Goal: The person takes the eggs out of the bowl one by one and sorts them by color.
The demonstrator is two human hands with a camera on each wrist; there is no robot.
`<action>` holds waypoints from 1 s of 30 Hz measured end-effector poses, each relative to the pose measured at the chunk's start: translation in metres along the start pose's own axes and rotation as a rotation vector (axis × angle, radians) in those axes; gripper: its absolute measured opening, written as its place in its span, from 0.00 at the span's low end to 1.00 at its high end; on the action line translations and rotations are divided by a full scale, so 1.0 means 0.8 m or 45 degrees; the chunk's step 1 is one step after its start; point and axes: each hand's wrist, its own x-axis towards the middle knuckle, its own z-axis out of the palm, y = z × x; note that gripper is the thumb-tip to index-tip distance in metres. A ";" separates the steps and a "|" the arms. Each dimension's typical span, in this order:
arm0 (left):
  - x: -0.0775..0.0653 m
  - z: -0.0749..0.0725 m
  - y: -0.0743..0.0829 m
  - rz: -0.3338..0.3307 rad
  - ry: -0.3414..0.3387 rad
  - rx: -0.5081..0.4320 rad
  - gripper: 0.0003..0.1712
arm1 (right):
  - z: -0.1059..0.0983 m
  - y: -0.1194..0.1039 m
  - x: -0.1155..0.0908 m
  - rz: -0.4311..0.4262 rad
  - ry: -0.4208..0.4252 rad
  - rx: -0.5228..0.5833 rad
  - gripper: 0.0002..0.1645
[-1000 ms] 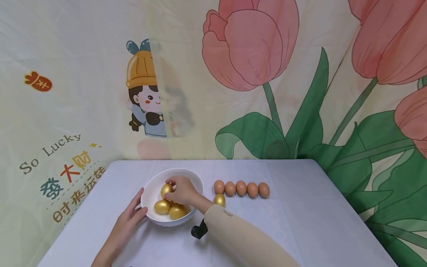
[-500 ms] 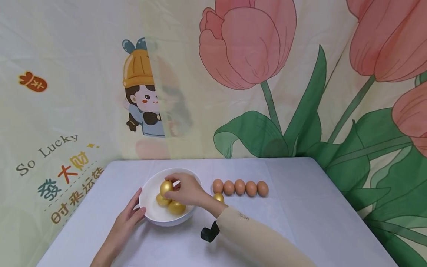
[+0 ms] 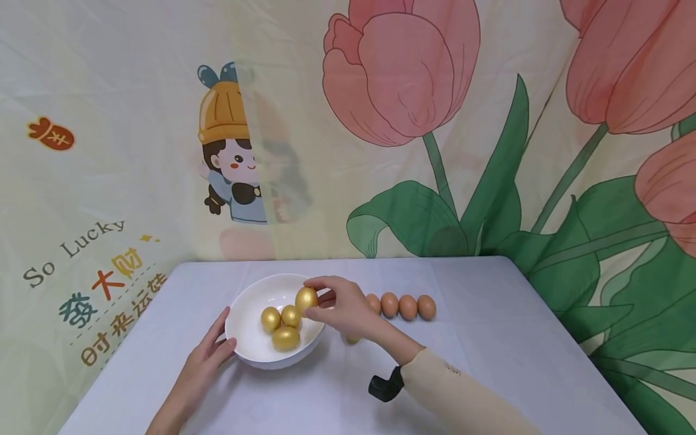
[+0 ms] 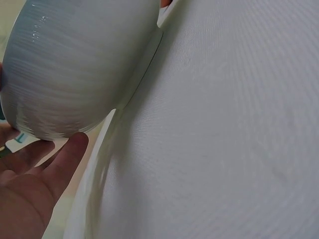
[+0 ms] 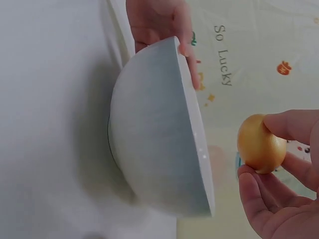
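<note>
The right hand (image 3: 342, 308) of the person holds one golden egg (image 3: 306, 301) between its thumb and fingers; the grip is narrow, only as wide as the egg. This egg is above the right part of the white bowl (image 3: 244, 329), and in the right wrist view it is higher than the rim and apart from it. The left hand (image 3: 205, 356) is at the left side of the bowl. Its fingers are rather straight and spread wide from the thumb, and they touch the outer wall near the rim.

Inside the bowl, three other golden eggs (image 3: 286, 339) lie close together on the bottom. The bowl stands upright on the table (image 3: 478, 350), which has a white cover.

To the right of the bowl there is a row of brown eggs (image 3: 389, 304). Four of them can be seen, and the leftmost is partly behind the right hand. One more golden egg, the hidden one (image 3: 353, 340), shows only a small part below the right wrist. The right arm wears a beige sleeve (image 3: 467, 393), with a black device (image 3: 386, 387) at the wrist. Behind the table, the wall cloth carries pink tulips (image 3: 413, 72) and a drawn child (image 3: 234, 160) with a yellow hat.
</note>
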 end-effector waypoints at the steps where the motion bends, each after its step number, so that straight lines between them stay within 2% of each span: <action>1: 0.000 0.000 0.000 0.004 0.001 -0.002 0.43 | -0.006 0.002 -0.005 0.006 0.015 -0.003 0.30; 6: -0.001 -0.001 0.001 0.021 0.000 -0.020 0.43 | -0.036 0.015 -0.033 0.026 0.079 -0.026 0.29; 15: -0.001 0.000 0.000 0.020 -0.005 -0.042 0.44 | -0.066 0.067 -0.075 -0.024 0.141 -0.103 0.30; 21: -0.001 0.000 0.001 0.018 0.002 -0.036 0.43 | -0.077 0.096 -0.089 -0.158 0.116 -0.179 0.31; 30: -0.003 -0.001 0.001 0.036 -0.003 -0.051 0.43 | -0.074 0.121 -0.099 -0.071 0.117 -0.233 0.33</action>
